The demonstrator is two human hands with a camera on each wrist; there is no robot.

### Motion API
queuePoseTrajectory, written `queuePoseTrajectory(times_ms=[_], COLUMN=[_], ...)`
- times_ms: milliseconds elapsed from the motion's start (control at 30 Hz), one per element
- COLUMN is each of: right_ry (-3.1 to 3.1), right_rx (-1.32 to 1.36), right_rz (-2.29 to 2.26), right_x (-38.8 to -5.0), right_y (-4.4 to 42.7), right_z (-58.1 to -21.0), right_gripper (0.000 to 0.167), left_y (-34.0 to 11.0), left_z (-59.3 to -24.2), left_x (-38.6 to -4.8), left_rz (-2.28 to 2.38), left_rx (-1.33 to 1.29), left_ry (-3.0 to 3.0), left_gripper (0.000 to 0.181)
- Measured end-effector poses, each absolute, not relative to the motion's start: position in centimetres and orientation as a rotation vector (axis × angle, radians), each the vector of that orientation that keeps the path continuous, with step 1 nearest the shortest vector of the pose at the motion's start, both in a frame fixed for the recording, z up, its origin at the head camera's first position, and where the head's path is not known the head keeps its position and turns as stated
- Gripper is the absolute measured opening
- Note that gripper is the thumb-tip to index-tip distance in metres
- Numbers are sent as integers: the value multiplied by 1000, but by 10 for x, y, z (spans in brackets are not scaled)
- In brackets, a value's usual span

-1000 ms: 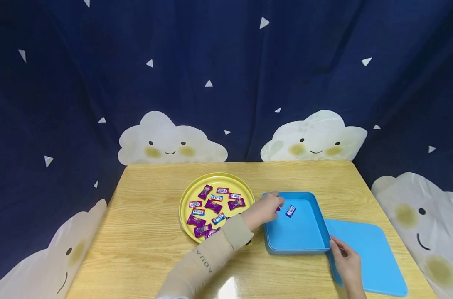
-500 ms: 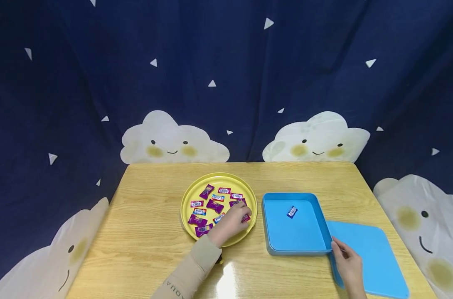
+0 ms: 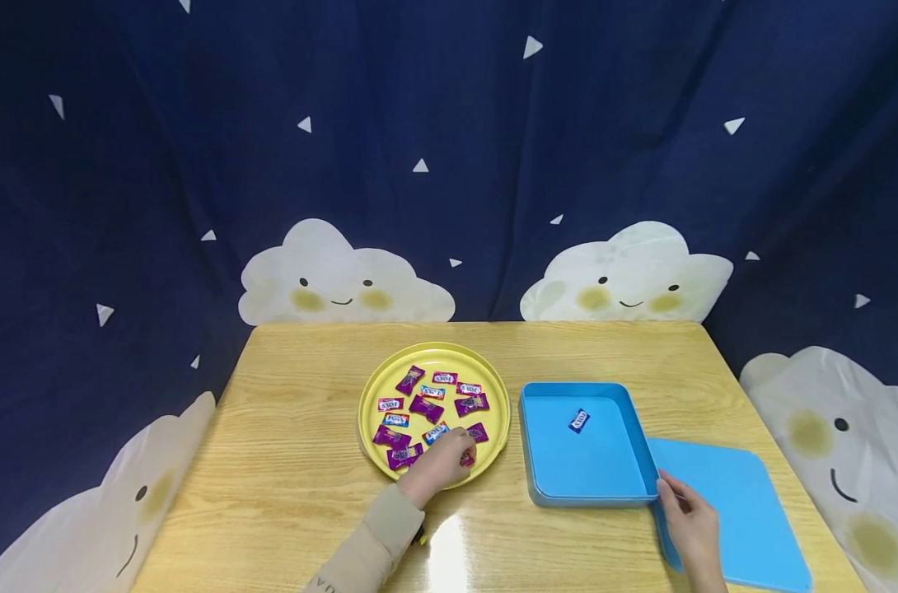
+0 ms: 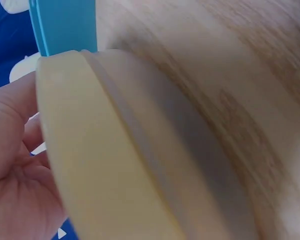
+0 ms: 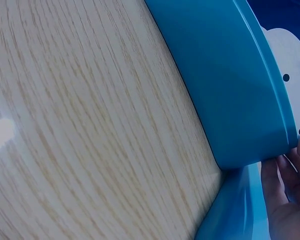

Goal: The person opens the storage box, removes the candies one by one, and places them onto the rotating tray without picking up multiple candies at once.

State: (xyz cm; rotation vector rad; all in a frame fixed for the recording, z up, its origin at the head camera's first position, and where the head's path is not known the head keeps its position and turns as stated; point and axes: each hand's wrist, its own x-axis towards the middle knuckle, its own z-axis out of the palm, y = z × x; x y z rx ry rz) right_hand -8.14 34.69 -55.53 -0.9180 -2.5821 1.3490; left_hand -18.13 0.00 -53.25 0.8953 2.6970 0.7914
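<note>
Over the near-right part of a yellow round tray [image 3: 368, 445] is my left hand [image 3: 443, 461], its fingertips pinching a reddish wrapped candy [image 3: 467, 459] that shows only partly. Several purple, red-and-white and blue wrapped candies lie spread on the tray, such as a purple candy [image 3: 426, 408]. In the left wrist view the tray's side hides my fingertips. My right hand [image 3: 689, 520] grips the near-right corner of a blue square box [image 3: 593, 465] between thumb and fingers. One dark blue wrapped candy [image 3: 578, 421] lies inside that box.
A flat blue lid [image 3: 753, 511] lies on the wooden table [image 3: 293, 428], right of the box and partly under my right hand. A dark blue curtain [image 3: 449, 123] with white clouds hangs around the table.
My left hand has gone from the blue box to the yellow tray, taking the reddish candy out of the box, then moved nearer along the tray. My right hand stays at the box corner.
</note>
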Motion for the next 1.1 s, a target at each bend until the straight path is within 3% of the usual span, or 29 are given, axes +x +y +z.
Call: queuePoseTrajectory(times_ms=[1100], right_ry=[-2561], right_rx=[-911], right_rz=[1342], right_x=[-82], right_y=[346], right_z=[-556], right_gripper=[49], left_y=[-7], left_z=[-536], left_x=[-176], left_rz=[647], left_rx=[936], left_ry=[2745], left_gripper=[15])
